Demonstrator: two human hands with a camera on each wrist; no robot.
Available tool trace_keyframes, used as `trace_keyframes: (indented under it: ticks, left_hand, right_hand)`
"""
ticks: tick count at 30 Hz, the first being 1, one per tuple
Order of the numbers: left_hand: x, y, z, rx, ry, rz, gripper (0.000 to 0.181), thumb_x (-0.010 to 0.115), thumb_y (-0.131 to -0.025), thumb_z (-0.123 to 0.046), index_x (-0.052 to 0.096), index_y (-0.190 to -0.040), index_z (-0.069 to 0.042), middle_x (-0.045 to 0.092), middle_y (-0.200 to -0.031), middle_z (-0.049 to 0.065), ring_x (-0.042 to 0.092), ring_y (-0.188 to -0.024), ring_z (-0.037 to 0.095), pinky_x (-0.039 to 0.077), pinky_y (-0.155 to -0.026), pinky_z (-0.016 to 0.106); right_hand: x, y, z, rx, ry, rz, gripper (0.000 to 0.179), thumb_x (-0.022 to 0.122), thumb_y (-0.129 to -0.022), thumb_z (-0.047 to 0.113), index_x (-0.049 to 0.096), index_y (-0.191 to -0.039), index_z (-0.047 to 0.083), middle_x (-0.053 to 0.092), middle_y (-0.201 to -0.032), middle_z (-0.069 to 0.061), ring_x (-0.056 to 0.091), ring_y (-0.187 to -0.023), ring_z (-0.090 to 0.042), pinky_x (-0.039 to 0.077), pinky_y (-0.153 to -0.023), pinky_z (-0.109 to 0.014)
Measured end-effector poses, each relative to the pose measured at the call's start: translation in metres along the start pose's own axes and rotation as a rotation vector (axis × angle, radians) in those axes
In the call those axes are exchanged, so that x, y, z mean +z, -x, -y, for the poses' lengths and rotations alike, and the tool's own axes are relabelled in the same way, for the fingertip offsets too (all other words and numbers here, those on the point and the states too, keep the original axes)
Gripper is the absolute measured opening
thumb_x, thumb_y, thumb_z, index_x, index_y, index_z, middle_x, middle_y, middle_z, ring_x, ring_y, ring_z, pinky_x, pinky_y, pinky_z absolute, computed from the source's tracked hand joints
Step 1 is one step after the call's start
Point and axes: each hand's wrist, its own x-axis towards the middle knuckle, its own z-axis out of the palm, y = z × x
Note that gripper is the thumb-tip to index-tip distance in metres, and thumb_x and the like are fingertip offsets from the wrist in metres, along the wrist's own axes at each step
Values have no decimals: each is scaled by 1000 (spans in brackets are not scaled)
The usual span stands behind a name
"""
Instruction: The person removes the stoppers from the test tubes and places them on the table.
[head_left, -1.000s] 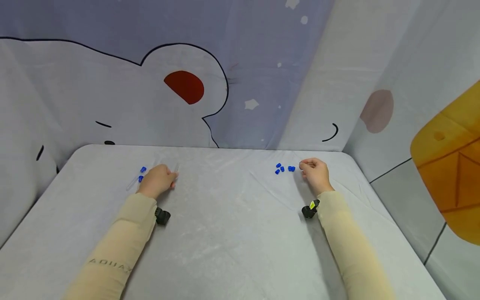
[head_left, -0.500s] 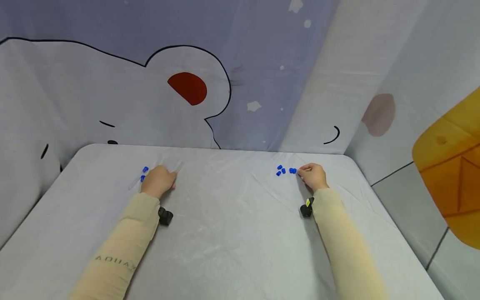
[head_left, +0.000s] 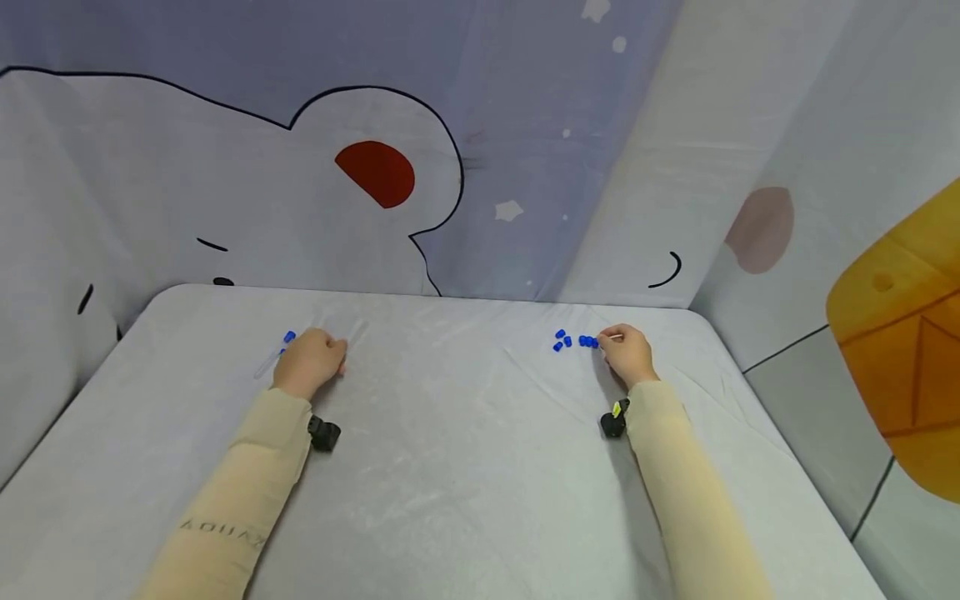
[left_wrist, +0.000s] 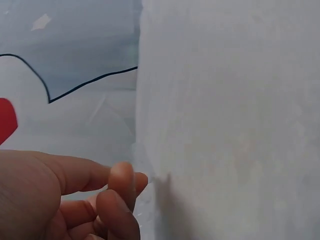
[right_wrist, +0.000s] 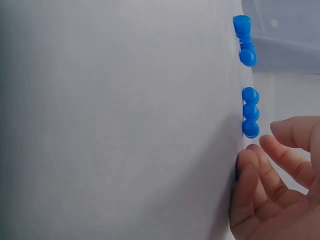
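My left hand [head_left: 309, 363] is over the table's left part, its fingers loosely curled. In the left wrist view its fingertips [left_wrist: 122, 177] show nothing visible between them. A faint, clear tube-like piece [head_left: 358, 330] lies just right of it. On its other side is a clear slim tube [head_left: 264, 365], near a small blue cap [head_left: 290, 337] and another cap [head_left: 282, 352] partly covered by the hand. At the right, my right hand [head_left: 630, 357] is beside a row of blue caps [right_wrist: 251, 111]. In the right wrist view a small gap separates its relaxed fingers from the nearest cap.
A second cluster of blue caps [head_left: 560, 339] sits left of the row. The pale cloth-covered table [head_left: 465, 450] meets a printed fabric wall [head_left: 510, 150] at the back. Each wrist carries a small black camera [head_left: 324, 433].
My right hand has moved to the row and let go of a third blue cap at its right end. The left hand has shifted slightly left, away from the clear piece.
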Motion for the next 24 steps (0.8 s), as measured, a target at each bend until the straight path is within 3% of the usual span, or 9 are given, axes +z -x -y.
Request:
trace_keyframes:
  ticks: [5, 8, 12, 19, 24]
  left_hand:
    - [-11, 9, 2, 31, 15, -65, 38, 47, -104, -26, 68, -79, -6, 66, -74, 9, 54, -66, 26, 40, -60, 36]
    - [-20, 14, 3, 44, 34, -110, 35, 47, -104, -28, 69, -100, 0, 71, -89, 15, 61, -76, 31, 45, -65, 41]
    - [-33, 23, 7, 58, 59, -165, 41, 46, -106, -29, 63, -122, 4, 69, -110, 25, 65, -93, 40, 50, -73, 50]
    - [-48, 37, 17, 72, 31, -256, 33, 50, -104, -23, 62, -119, 4, 67, -110, 27, 65, -91, 42, 49, -71, 50]
    - [-51, 40, 22, 54, 4, -212, 33, 53, -104, -23, 61, -118, 6, 68, -107, 28, 65, -85, 39, 49, -66, 46]
  right_hand:
    - [-1, 4, 2, -68, 31, -19, 29, 53, -102, 16, 62, -124, -1, 62, -111, -19, 61, -91, -26, 50, -80, -35]
    - [-2, 8, 6, -125, 32, -50, 28, 52, -101, 14, 64, -122, 0, 61, -116, -20, 57, -99, -31, 45, -86, -40]
    - [-1, 19, 17, -169, -55, -71, 27, 54, -102, 16, 66, -121, 1, 62, -114, -18, 58, -97, -29, 47, -82, -37]
    - [8, 49, 44, -244, -219, -62, 24, 57, -102, 13, 68, -118, -1, 67, -111, -20, 63, -83, -18, 53, -69, -20]
    - [16, 66, 61, -274, -348, -63, 18, 61, -99, 7, 70, -111, -2, 68, -110, -21, 63, -77, -15, 54, -66, -20]
